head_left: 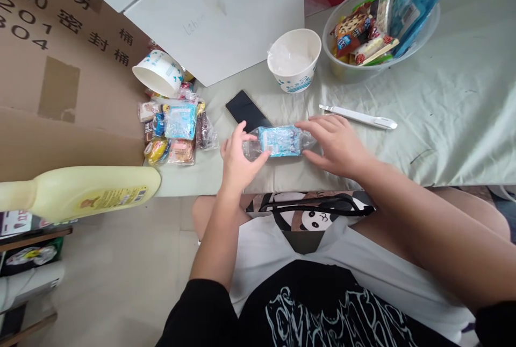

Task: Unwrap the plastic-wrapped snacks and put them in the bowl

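The flat, blue-and-clear plastic packet [280, 141] stretches left to right between the bare left hand [237, 160] and bare right hand [337, 145] (both close), fingers spread at its ends.

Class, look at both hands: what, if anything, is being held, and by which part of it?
The left hand and right hand are at opposite clear ends of the blue packet, but whether either grips it cannot be told.

From the person's head, the table [463, 121] is seen close up, forward and steeply downward, lap [258, 247] included.
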{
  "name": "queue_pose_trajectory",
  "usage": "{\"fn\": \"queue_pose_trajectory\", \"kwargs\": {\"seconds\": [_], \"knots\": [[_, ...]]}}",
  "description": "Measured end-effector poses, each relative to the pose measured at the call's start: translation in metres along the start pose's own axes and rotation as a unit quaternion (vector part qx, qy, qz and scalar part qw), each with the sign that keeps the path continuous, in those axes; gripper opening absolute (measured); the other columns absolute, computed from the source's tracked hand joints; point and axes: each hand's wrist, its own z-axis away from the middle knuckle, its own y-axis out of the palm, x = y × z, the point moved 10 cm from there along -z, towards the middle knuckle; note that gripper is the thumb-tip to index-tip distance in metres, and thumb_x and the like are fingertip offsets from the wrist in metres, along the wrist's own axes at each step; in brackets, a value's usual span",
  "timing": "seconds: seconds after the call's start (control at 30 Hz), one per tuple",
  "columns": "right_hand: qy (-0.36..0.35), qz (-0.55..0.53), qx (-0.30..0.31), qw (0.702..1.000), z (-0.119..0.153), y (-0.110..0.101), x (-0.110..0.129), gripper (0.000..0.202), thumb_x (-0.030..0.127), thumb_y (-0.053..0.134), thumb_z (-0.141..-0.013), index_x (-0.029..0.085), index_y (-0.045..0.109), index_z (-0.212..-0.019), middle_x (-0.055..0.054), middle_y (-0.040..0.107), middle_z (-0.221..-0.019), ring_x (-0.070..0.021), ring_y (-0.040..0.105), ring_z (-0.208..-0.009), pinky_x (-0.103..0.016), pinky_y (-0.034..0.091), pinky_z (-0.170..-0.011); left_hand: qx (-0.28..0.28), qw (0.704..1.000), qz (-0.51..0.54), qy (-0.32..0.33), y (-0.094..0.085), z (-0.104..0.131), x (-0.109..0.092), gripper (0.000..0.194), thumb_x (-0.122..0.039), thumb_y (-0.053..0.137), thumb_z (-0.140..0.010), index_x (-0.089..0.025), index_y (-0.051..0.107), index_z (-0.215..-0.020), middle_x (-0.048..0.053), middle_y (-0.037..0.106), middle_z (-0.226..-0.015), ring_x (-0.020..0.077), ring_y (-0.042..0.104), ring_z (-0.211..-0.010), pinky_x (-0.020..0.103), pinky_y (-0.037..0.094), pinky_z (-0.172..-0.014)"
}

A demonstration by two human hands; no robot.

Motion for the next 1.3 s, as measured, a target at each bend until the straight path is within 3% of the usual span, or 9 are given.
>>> {"fn": "queue_pose_trajectory", "kwargs": {"seconds": [0.17, 0.27, 0.4, 0.57, 0.7, 0.9, 0.97, 1.13, 1.3], "knots": [[0.011, 0.044, -0.018, 0.999, 0.002, -0.005, -0.011, 0.027, 0.02, 0.051, -0.092, 0.029, 0.074, -0.102, -0.008, 0.075, -0.095, -0.0325, 0.063, -0.109, -0.054, 0.041, -0.1, 0.072, 0.997, 0.006, -0.036, -0.003, 0.005, -0.008, 0.013, -0.029, 0.067, -0.085, -0.023, 0.077, -0.091, -0.004, 0.058, -0.059, 0.0131, 0.054, -0.057, 0.031, 0.05, -0.068], [0.059, 0.072, -0.077, 0.993, 0.006, -0.031, -0.026, 0.029, 0.017, 0.051, -0.091, 0.03, 0.076, -0.095, -0.009, 0.073, -0.106, -0.0382, 0.056, -0.122, -0.062, 0.036, -0.102, 0.183, 0.979, 0.072, -0.055, 0.0, 0.027, -0.022, 0.01, -0.028, 0.069, -0.084, -0.023, 0.078, -0.085, -0.003, 0.061, -0.058, 0.0122, 0.054, -0.053, 0.027, 0.044, -0.054], [0.116, 0.08, -0.138, 0.98, 0.013, -0.058, -0.034, 0.038, 0.012, 0.049, -0.088, 0.029, 0.075, -0.109, -0.012, 0.068, -0.124, -0.0428, 0.051, -0.131, -0.068, 0.038, -0.102, 0.361, 0.896, 0.256, -0.046, 0.022, 0.06, -0.061, 0.018, -0.033, 0.071, -0.087, -0.022, 0.077, -0.1, 0.003, 0.073, -0.071, 0.0174, 0.069, -0.065, 0.03, 0.056, -0.062], [-0.051, -0.012, -0.04, 0.998, 0.01, -0.022, 0.017, 0.054, 0.017, 0.05, -0.083, 0.028, 0.063, -0.134, -0.011, 0.066, -0.137, -0.0344, 0.056, -0.131, -0.057, 0.042, -0.107, 0.114, 0.986, 0.116, -0.026, 0.011, 0.018, -0.05, 0.011, -0.028, 0.067, -0.089, -0.022, 0.072, -0.095, 0.006, 0.073, -0.095, 0.0205, 0.07, -0.093, 0.037, 0.057, -0.088], [-0.158, -0.02, 0.069, 0.985, 0.016, 0.01, 0.044, 0.047, 0.014, 0.045, -0.079, 0.025, 0.072, -0.116, -0.007, 0.077, -0.103, -0.0274, 0.066, -0.109, -0.052, 0.036, -0.108, 0.169, 0.983, 0.013, -0.065, 0.045, 0.008, -0.031, 0.043, -0.026, 0.083, -0.074, -0.025, 0.069, -0.115, 0.008, 0.069, -0.117, 0.0262, 0.066, -0.109, 0.042, 0.053, -0.094], [-0.065, 0.073, 0.169, 0.981, 0.014, 0.015, 0.022, 0.039, 0.035, 0.04, -0.095, 0.022, 0.069, -0.074, -0.005, 0.066, -0.068, -0.0201, 0.053, -0.06, -0.04, 0.037, -0.071, 0.16, 0.965, 0.124, -0.166, 0.05, 0.011, -0.006, 0.016, -0.034, 0.071, -0.087, -0.021, 0.064, -0.081, 0.001, 0.067, -0.077, 0.0162, 0.064, -0.072, 0.029, 0.048, -0.067], [-0.018, 0.105, 0.125, 0.986, 0.012, 0.009, 0.019, 0.041, 0.049, 0.044, -0.097, 0.02, 0.072, -0.087, -0.01, 0.072, -0.084, -0.0245, 0.06, -0.074, -0.04, 0.04, -0.073, 0.119, 0.944, 0.216, -0.221, 0.048, 0.012, 0.002, 0.026, -0.042, 0.071, -0.087, -0.021, 0.058, -0.079, 0.0, 0.066, -0.076, 0.0139, 0.062, -0.068, 0.026, 0.048, -0.062], [-0.007, 0.133, 0.049, 0.99, 0.019, 0.014, 0.034, 0.075, 0.063, 0.072, -0.079, 0.013, 0.058, -0.133, -0.025, 0.059, -0.14, -0.0442, 0.051, -0.13, -0.055, 0.042, -0.101, 0.111, 0.811, 0.442, -0.367, 0.07, 0.025, 0.004, 0.032, -0.046, 0.071, -0.085, -0.022, 0.048, -0.084, 0.003, 0.072, -0.105, 0.0148, 0.07, -0.083, 0.031, 0.06, -0.074], [0.025, 0.082, 0.021, 0.996, 0.02, 0.007, 0.024, 0.068, 0.035, 0.073, -0.079, 0.017, 0.05, -0.141, -0.02, 0.065, -0.136, -0.041, 0.057, -0.13, -0.063, 0.029, -0.116, 0.153, 0.798, 0.464, -0.352, 0.069, 0.017, -0.017, 0.03, -0.045, 0.068, -0.085, -0.024, 0.047, -0.086, 0.005, 0.074, -0.112, 0.0236, 0.074, -0.103, 0.028, 0.058, -0.061]]}}
